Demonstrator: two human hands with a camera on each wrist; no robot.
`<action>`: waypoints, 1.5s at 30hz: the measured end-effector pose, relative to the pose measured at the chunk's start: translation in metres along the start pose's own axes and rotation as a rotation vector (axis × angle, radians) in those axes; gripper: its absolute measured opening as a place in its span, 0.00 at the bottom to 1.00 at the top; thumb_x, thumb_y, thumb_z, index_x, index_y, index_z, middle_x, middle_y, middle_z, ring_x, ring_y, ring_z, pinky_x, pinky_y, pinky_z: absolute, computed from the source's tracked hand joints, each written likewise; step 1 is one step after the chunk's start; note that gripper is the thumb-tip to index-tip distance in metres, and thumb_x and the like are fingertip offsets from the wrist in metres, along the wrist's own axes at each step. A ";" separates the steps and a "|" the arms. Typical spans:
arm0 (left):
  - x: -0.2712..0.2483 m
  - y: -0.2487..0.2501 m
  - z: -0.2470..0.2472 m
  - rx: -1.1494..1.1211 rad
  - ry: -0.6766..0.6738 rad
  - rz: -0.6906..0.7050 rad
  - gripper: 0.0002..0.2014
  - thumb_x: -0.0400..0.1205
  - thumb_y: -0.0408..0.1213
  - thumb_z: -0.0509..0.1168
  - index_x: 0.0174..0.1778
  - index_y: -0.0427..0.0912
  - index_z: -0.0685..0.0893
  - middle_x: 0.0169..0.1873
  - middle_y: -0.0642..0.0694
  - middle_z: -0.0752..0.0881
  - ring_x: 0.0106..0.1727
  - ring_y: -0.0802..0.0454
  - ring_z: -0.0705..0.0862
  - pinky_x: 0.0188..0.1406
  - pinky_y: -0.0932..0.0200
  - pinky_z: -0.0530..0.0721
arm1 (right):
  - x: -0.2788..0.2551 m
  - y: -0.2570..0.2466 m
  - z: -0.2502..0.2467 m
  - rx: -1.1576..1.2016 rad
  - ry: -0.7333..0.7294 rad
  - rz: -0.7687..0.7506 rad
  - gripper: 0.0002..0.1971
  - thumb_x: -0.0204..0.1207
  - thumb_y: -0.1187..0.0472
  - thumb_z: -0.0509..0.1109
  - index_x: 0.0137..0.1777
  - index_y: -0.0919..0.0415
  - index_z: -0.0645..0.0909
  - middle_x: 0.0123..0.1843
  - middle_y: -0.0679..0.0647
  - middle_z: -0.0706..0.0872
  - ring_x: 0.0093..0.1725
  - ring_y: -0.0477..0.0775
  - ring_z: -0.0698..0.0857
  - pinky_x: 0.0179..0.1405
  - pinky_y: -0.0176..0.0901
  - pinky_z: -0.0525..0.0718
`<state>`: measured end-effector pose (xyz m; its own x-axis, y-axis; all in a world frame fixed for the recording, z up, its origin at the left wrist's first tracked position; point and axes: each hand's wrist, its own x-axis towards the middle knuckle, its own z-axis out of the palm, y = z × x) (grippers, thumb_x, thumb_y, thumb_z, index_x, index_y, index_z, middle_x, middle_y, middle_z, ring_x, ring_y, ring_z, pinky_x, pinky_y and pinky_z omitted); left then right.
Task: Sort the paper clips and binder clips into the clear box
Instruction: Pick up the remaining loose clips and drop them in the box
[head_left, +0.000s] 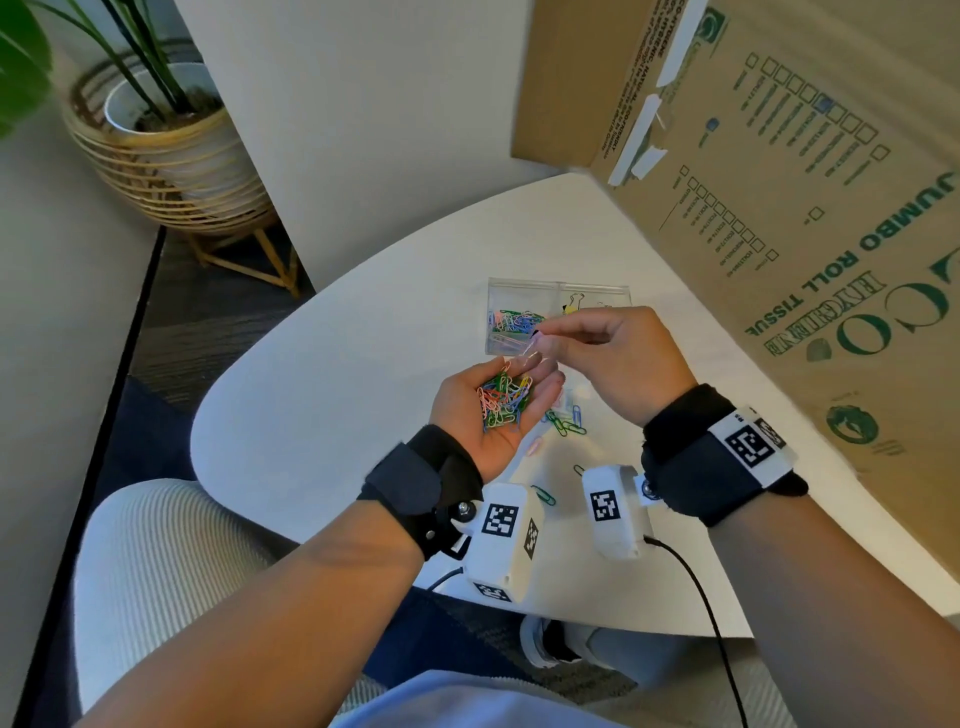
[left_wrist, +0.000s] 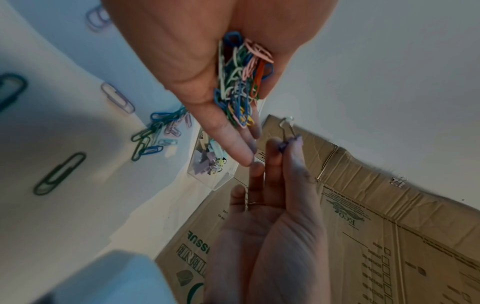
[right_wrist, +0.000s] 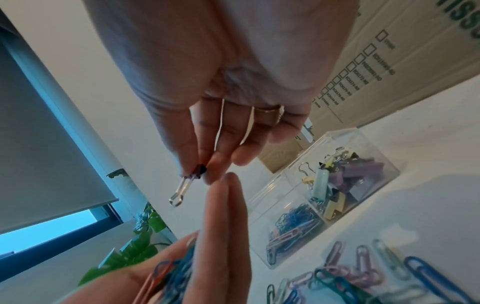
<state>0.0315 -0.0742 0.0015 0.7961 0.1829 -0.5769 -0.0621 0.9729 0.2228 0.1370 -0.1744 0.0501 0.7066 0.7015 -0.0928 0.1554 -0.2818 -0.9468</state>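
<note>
My left hand (head_left: 537, 371) lies palm up over the table and carries a heap of coloured paper clips (head_left: 504, 402) (left_wrist: 240, 82) on its palm, fingers nearly straight (right_wrist: 226, 216). Just above those fingertips my right hand (head_left: 537, 335) pinches a small dark binder clip (right_wrist: 187, 183) (left_wrist: 287, 131) between thumb and forefinger, its wire handle hanging free. Behind the hands stands the clear box (head_left: 519, 286) (right_wrist: 363, 139): its left compartment holds paper clips (right_wrist: 296, 222), its right one binder clips (right_wrist: 345, 176).
Loose paper clips (head_left: 566, 421) (right_wrist: 363, 273) lie on the white table (head_left: 337, 415) beneath and in front of the hands. A big cardboard box (head_left: 779, 208) walls off the right side. A potted plant (head_left: 171, 140) stands on the floor at far left.
</note>
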 end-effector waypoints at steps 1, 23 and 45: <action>0.000 0.001 -0.001 0.009 0.020 0.005 0.17 0.87 0.36 0.54 0.50 0.26 0.83 0.44 0.30 0.89 0.42 0.36 0.90 0.48 0.46 0.88 | 0.004 0.002 -0.004 -0.003 0.052 -0.006 0.05 0.72 0.66 0.77 0.44 0.55 0.89 0.40 0.51 0.92 0.40 0.44 0.89 0.47 0.36 0.86; 0.009 0.001 -0.013 0.051 0.025 0.027 0.20 0.87 0.40 0.52 0.68 0.31 0.77 0.57 0.33 0.83 0.55 0.40 0.84 0.61 0.49 0.82 | -0.016 0.011 0.030 -0.772 -0.266 -0.241 0.20 0.75 0.59 0.71 0.67 0.49 0.82 0.61 0.47 0.86 0.57 0.49 0.79 0.61 0.43 0.77; 0.009 0.008 -0.012 0.014 0.016 0.024 0.21 0.88 0.42 0.49 0.60 0.30 0.81 0.50 0.33 0.86 0.44 0.41 0.89 0.45 0.52 0.88 | -0.012 0.002 0.033 -0.127 -0.047 0.052 0.08 0.71 0.68 0.77 0.48 0.59 0.92 0.43 0.49 0.92 0.37 0.46 0.90 0.49 0.43 0.89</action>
<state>0.0305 -0.0632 -0.0114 0.7847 0.2084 -0.5838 -0.0725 0.9662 0.2475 0.1063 -0.1624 0.0389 0.6830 0.7132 -0.1579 0.2075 -0.3967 -0.8942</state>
